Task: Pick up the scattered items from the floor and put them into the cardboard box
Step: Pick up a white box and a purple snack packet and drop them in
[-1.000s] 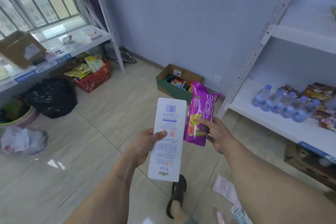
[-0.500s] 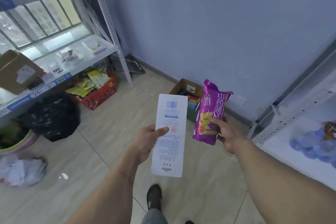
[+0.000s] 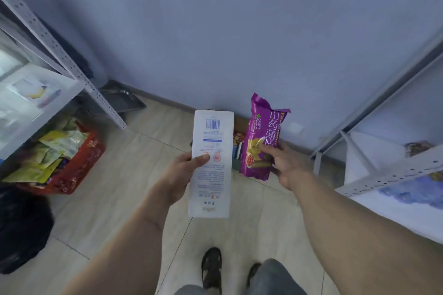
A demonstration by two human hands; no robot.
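Observation:
My left hand (image 3: pixel 184 170) grips a long flat white package (image 3: pixel 212 163) with a barcode at its top, held upright in front of me. My right hand (image 3: pixel 285 163) holds a purple snack bag (image 3: pixel 260 136) with yellow print, also upright. The cardboard box (image 3: pixel 237 148) stands on the floor against the blue wall, almost wholly hidden behind the two items; only a sliver with colourful packs inside shows between them.
A grey metal shelf rack (image 3: pixel 55 48) stands at left, with a red basket (image 3: pixel 84 163) of yellow-green packets and a black bag (image 3: pixel 21 227) on the floor beneath. Another white rack (image 3: pixel 393 172) is at right. My feet (image 3: pixel 212 268) stand on the beige tiled floor.
I have walked closer to the wall and the box, so both racks slid outward. The box is now hidden behind the white package and purple bag, which stay held in my hands.

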